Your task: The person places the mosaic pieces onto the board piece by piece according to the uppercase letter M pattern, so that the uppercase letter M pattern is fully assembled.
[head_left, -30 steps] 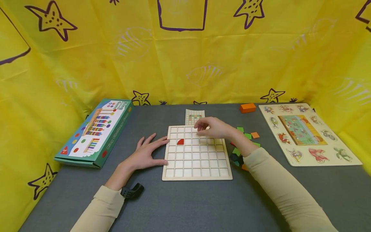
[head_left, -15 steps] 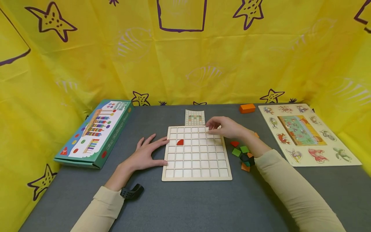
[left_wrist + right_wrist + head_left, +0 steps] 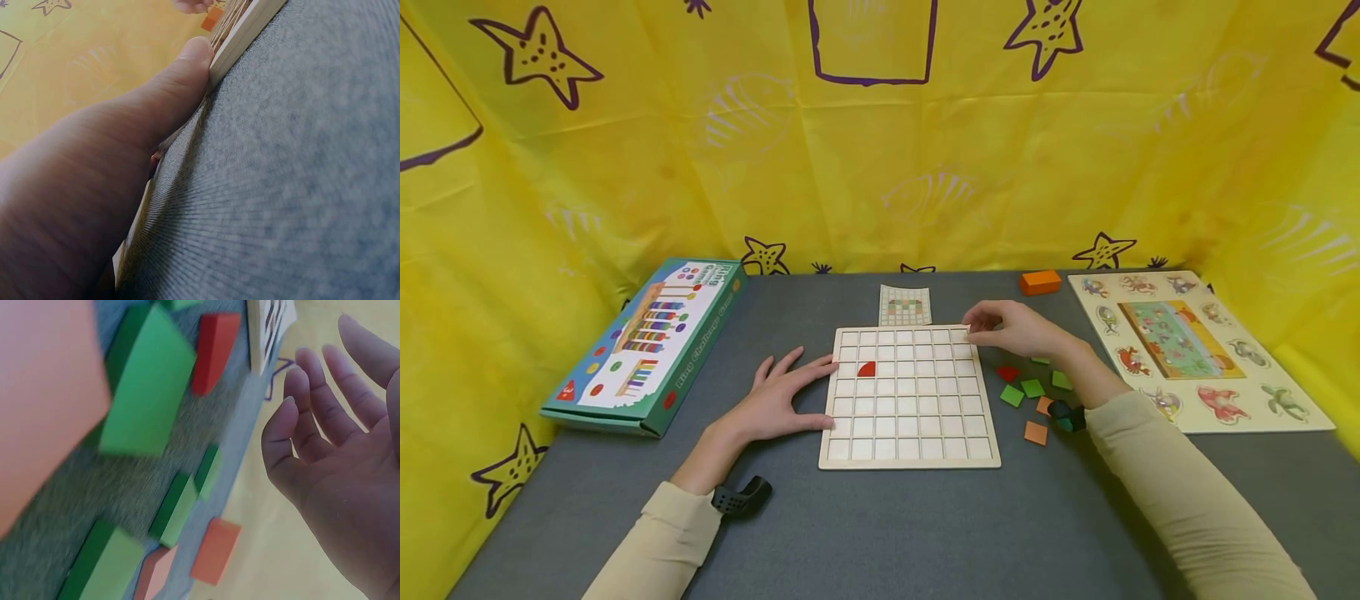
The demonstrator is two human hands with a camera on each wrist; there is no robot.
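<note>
Left wrist view: left grip (image 3: 106, 150) released, touching board (image 3: 247, 42) (most fingers hidden); right grip (image 3: 344, 469) loose

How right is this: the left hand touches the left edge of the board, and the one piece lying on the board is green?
Not quite: the piece on the board is red, as the head view shows. The left hand does touch the board's left edge.

card (image 3: 905, 306): print too small, perhaps coloured squares | nearest orange tile (image 3: 47, 400): blurred, cut off, right-wrist view
</note>
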